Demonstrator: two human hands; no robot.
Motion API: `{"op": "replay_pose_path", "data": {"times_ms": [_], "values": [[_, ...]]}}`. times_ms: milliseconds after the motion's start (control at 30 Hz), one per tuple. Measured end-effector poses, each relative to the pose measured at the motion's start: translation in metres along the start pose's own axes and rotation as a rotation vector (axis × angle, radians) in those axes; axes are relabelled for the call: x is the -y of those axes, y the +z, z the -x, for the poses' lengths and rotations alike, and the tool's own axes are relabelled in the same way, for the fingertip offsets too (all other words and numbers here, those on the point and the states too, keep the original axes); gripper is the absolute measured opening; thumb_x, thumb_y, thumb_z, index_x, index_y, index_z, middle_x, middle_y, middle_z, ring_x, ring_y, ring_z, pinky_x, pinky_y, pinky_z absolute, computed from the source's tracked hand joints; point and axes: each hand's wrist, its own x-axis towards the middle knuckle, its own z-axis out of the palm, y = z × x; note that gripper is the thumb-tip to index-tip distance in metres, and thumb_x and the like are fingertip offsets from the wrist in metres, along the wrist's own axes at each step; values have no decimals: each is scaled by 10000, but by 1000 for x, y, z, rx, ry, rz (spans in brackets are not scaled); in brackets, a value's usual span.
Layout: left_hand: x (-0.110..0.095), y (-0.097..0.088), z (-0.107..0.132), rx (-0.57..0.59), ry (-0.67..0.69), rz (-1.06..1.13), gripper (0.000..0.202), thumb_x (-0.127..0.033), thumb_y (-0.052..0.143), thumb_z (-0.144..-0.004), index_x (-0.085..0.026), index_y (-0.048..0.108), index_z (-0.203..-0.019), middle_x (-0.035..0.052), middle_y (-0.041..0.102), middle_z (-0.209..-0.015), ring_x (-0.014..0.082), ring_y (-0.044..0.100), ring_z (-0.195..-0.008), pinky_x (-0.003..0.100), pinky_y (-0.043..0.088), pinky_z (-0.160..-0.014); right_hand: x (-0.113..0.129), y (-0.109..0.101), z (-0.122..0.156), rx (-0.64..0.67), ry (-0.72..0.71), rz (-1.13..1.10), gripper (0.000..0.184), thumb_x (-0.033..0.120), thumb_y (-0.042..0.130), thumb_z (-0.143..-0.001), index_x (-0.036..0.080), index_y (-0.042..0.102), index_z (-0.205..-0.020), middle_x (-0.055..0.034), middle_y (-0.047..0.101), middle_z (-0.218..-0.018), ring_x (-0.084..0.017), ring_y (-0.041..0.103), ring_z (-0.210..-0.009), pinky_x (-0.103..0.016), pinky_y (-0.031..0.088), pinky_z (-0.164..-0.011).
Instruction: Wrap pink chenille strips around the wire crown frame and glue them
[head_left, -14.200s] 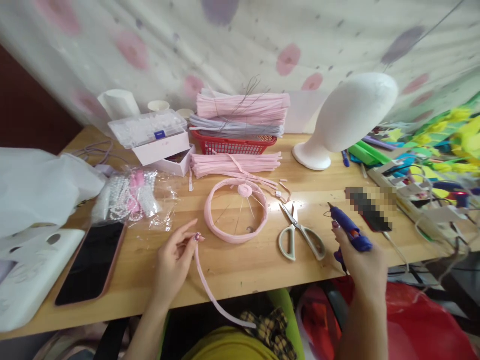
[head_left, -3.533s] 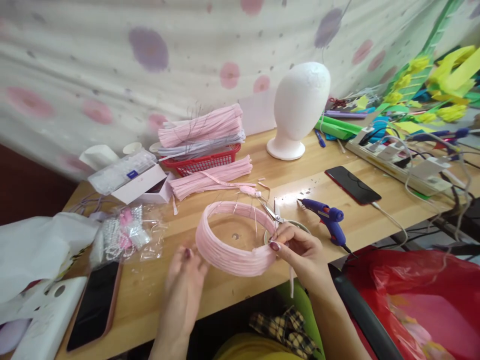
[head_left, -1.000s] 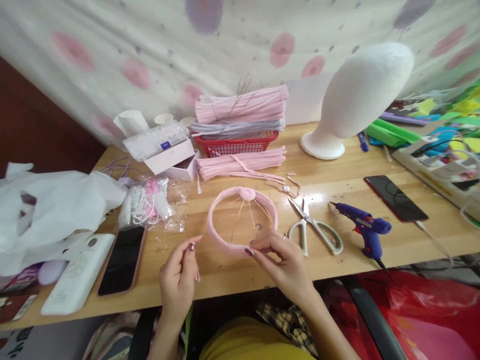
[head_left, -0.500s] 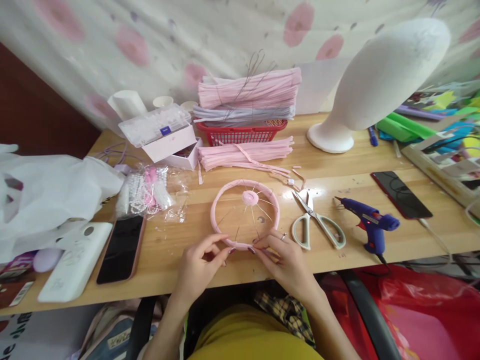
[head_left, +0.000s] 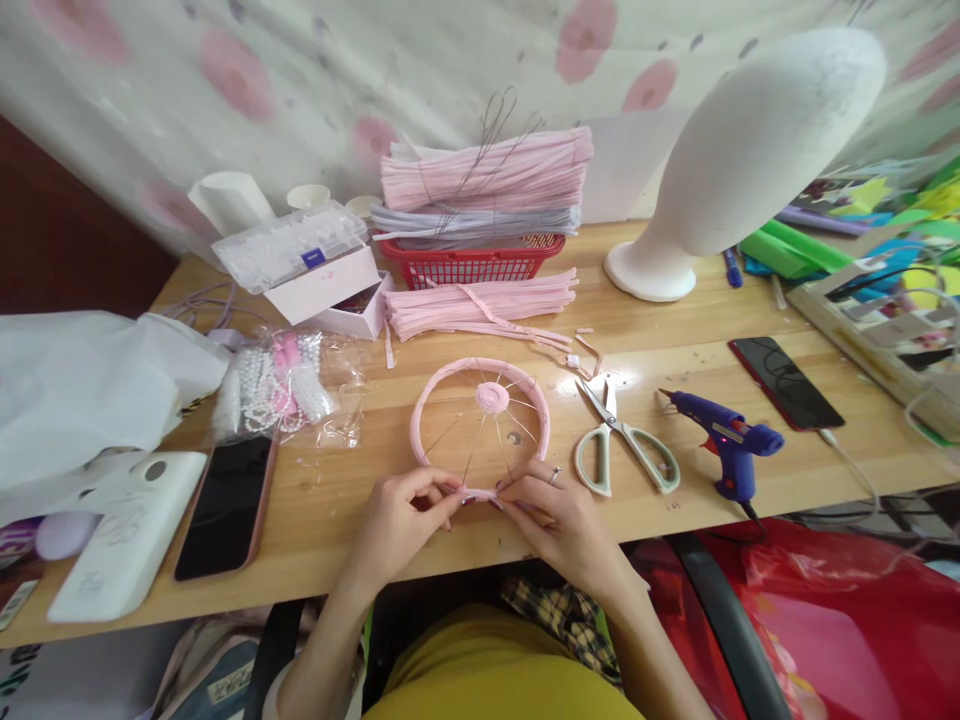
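Flowered cloth (head_left: 450,50) hangs behind the worktop (head_left: 322,500). I see left hand (head_left: 405,515) and right hand (head_left: 556,518) pinched nearly closed on the pink hoop (head_left: 417,418).

Angles 2 forearms (head_left: 336,625) forward and inward; holds left hand (head_left: 409,515) and right hand (head_left: 559,520) near each other; pinches with thumb and curled fingers of both.

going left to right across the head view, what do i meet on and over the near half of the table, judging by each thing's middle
White case, dark-screened phone, left hand, pink hoop, right hand, scissors, blue glue gun, red-edged phone.
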Motion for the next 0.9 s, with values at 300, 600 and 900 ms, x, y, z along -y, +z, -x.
{"op": "replay_pose_path", "data": {"times_ms": [300, 600, 900], "values": [[-1, 0, -3, 26, -37, 43, 82, -298, 682, -812, -221, 675, -784, -41, 646, -503, 147, 626, -465, 229, 478, -488, -1, 1, 2, -13, 6, -1, 156, 161, 573, -984, 222, 695, -909, -66, 710, -881, -179, 701, -808, -285, 573, -707], [0, 0, -3, 31, -64, 68, 94, -301, 691, -813, -212, 667, -797, -53, 631, -510, 128, 612, -467, 221, 475, -517, -1, 1, 0, -18, -10, -2, 154, 156, 575, -983, 227, 695, -916, -63, 707, -874, -177, 697, -798, -286, 575, -703], [0, 2, -3, 7, -72, 81, 95, -305, 696, -795, -213, 685, -774, -49, 619, -494, 131, 597, -454, 228, 468, -500, -2, 0, 0, -9, -18, 0, 156, 153, 574, -982, 225, 692, -909, -67, 711, -879, -182, 702, -800, -288, 577, -697]]}}
